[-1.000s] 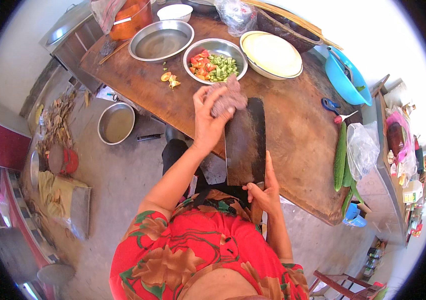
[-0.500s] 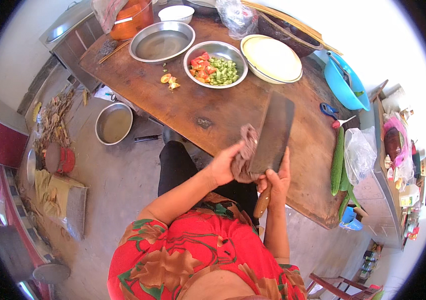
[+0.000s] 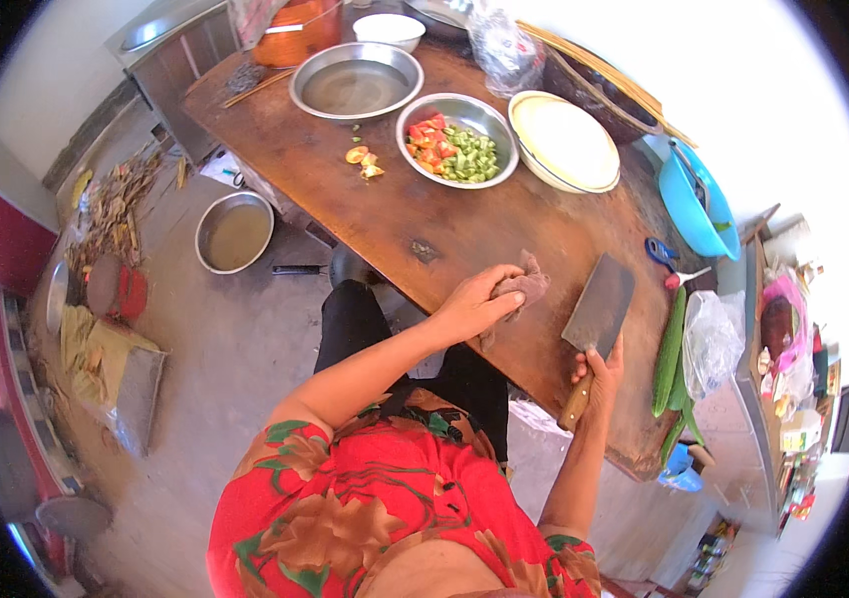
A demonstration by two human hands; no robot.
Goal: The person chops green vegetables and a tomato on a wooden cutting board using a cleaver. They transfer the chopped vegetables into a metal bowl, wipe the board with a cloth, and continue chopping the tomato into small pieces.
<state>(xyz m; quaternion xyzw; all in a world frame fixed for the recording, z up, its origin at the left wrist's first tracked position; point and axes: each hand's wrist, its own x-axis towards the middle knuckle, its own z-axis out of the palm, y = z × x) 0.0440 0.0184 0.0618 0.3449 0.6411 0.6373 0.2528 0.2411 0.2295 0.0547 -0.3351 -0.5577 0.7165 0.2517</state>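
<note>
My left hand [image 3: 479, 302] is closed around a bunched brownish cloth [image 3: 526, 286] over the near edge of the wooden table [image 3: 335, 179]. To its right, my right hand [image 3: 599, 379] grips the wooden handle of a cleaver [image 3: 601, 304]. The broad dark blade points away from me above the tabletop, apart from the cloth. Beyond my hands stands a metal bowl [image 3: 510, 149] with chopped red tomato [image 3: 427, 140] on its left side and chopped green vegetable pieces [image 3: 471, 156] on its right.
A metal basin of water [image 3: 297, 85] and a covered bowl [image 3: 564, 140] flank the chopped food. Long green cucumbers [image 3: 671, 354], blue-handled scissors [image 3: 658, 251] and a blue basin [image 3: 684, 204] lie along the right side. Another basin [image 3: 235, 234] stands on the floor at left.
The cleaver has moved right, away from the cloth, in my right hand. My left hand has shifted slightly right and farther over the table, still holding the cloth. The view has turned a little.
</note>
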